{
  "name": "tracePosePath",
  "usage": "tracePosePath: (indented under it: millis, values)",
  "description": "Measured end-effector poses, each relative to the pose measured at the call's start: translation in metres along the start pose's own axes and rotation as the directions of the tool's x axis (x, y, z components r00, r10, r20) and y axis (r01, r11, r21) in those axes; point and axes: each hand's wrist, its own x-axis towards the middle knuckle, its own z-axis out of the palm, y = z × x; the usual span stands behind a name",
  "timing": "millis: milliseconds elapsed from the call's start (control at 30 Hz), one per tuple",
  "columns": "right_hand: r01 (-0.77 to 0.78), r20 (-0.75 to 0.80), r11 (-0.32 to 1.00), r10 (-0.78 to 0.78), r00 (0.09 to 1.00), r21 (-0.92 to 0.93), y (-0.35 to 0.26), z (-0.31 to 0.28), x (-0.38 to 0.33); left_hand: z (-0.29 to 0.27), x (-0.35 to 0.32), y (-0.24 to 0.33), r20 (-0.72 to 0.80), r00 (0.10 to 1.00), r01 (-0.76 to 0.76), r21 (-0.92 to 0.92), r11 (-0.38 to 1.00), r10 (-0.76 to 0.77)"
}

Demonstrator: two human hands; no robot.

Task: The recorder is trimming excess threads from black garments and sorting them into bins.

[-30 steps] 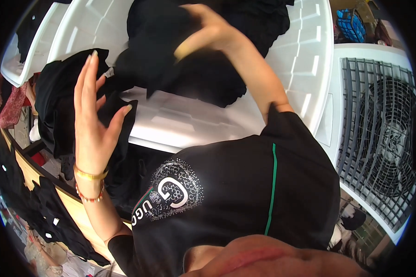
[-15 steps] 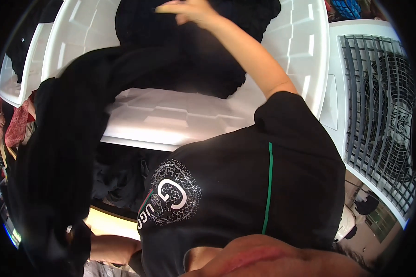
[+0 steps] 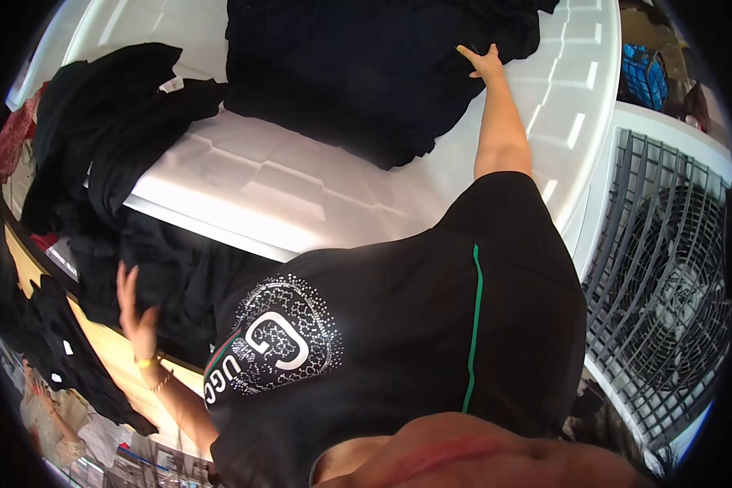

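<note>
Dark black cloth [image 3: 358,73] lies spread inside a large white plastic bin [image 3: 260,183]. My right hand [image 3: 484,63] reaches to the cloth's right edge, fingers spread and apparently touching it. Over the bin's near left rim hangs a black garment [image 3: 110,122] with a small white tag. My left hand [image 3: 138,319], wearing a yellow band at the wrist, is raised with its fingers apart and nothing in it. It is nearest to a heap of black clothes [image 3: 191,268] just below the bin's rim.
A large caged fan [image 3: 666,276] in a white frame stands at the right. Behind it is a blue patterned bag [image 3: 645,77]. Along the left runs a pale wooden table edge [image 3: 106,346] with more black garments [image 3: 69,350]. Another person's hand [image 3: 44,398] shows at the lower left.
My left hand has let go of the long black garment, which now hangs over the bin's left rim. My right hand has moved right across the cloth. The view has shifted.
</note>
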Motion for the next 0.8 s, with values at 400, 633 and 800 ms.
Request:
tracePosePath:
  millis: [400, 633, 800]
  values:
    - [0.229, 0.226, 0.685, -0.506, 0.832, 0.691, -0.076, -0.013, -0.051, -0.114, 0.023, 0.079, -0.398, 0.900, -0.207, -0.031, 0.978, 0.178]
    - [0.385, 0.106, 0.287, -0.898, 0.427, 0.877, -0.181, -0.072, -0.182, -0.034, 0.105, 0.167, -0.200, 0.911, -0.408, -0.316, 0.857, 0.360]
    - [0.165, 0.011, -0.011, -0.991, -0.132, 0.986, -0.254, -0.106, -0.300, 0.021, 0.145, 0.218, 0.379, 0.910, 0.221, -0.783, 0.581, 0.165]
